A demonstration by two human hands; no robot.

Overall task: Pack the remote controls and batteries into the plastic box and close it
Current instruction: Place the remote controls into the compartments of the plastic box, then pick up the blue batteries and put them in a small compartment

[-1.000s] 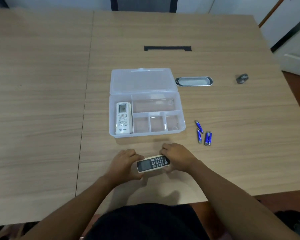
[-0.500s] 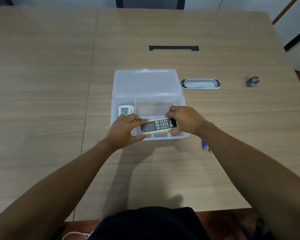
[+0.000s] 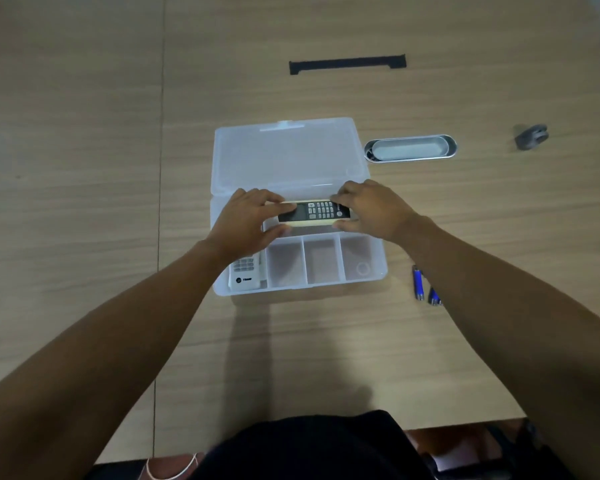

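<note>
A clear plastic box [image 3: 378, 268] lies open on the wooden table, its lid [image 3: 288, 154] folded back flat. A white remote [image 3: 245, 275] rests in the box's left compartment, mostly hidden under my left wrist. A dark remote [image 3: 314, 211] with a cream edge is held sideways over the long rear compartment. My left hand [image 3: 246, 225] grips its left end and my right hand [image 3: 371, 209] grips its right end. Blue batteries [image 3: 418, 284] lie on the table right of the box, partly covered by my right forearm.
A silver oval tray [image 3: 409, 148] sits right of the lid. A small grey object [image 3: 530, 136] lies further right. A black strip [image 3: 347, 64] is set in the table behind the box. Three small front compartments [image 3: 321, 259] hold nothing.
Both hands carried the dark remote from the table's near edge up and forward, over the front compartments, to the box's rear compartment.
</note>
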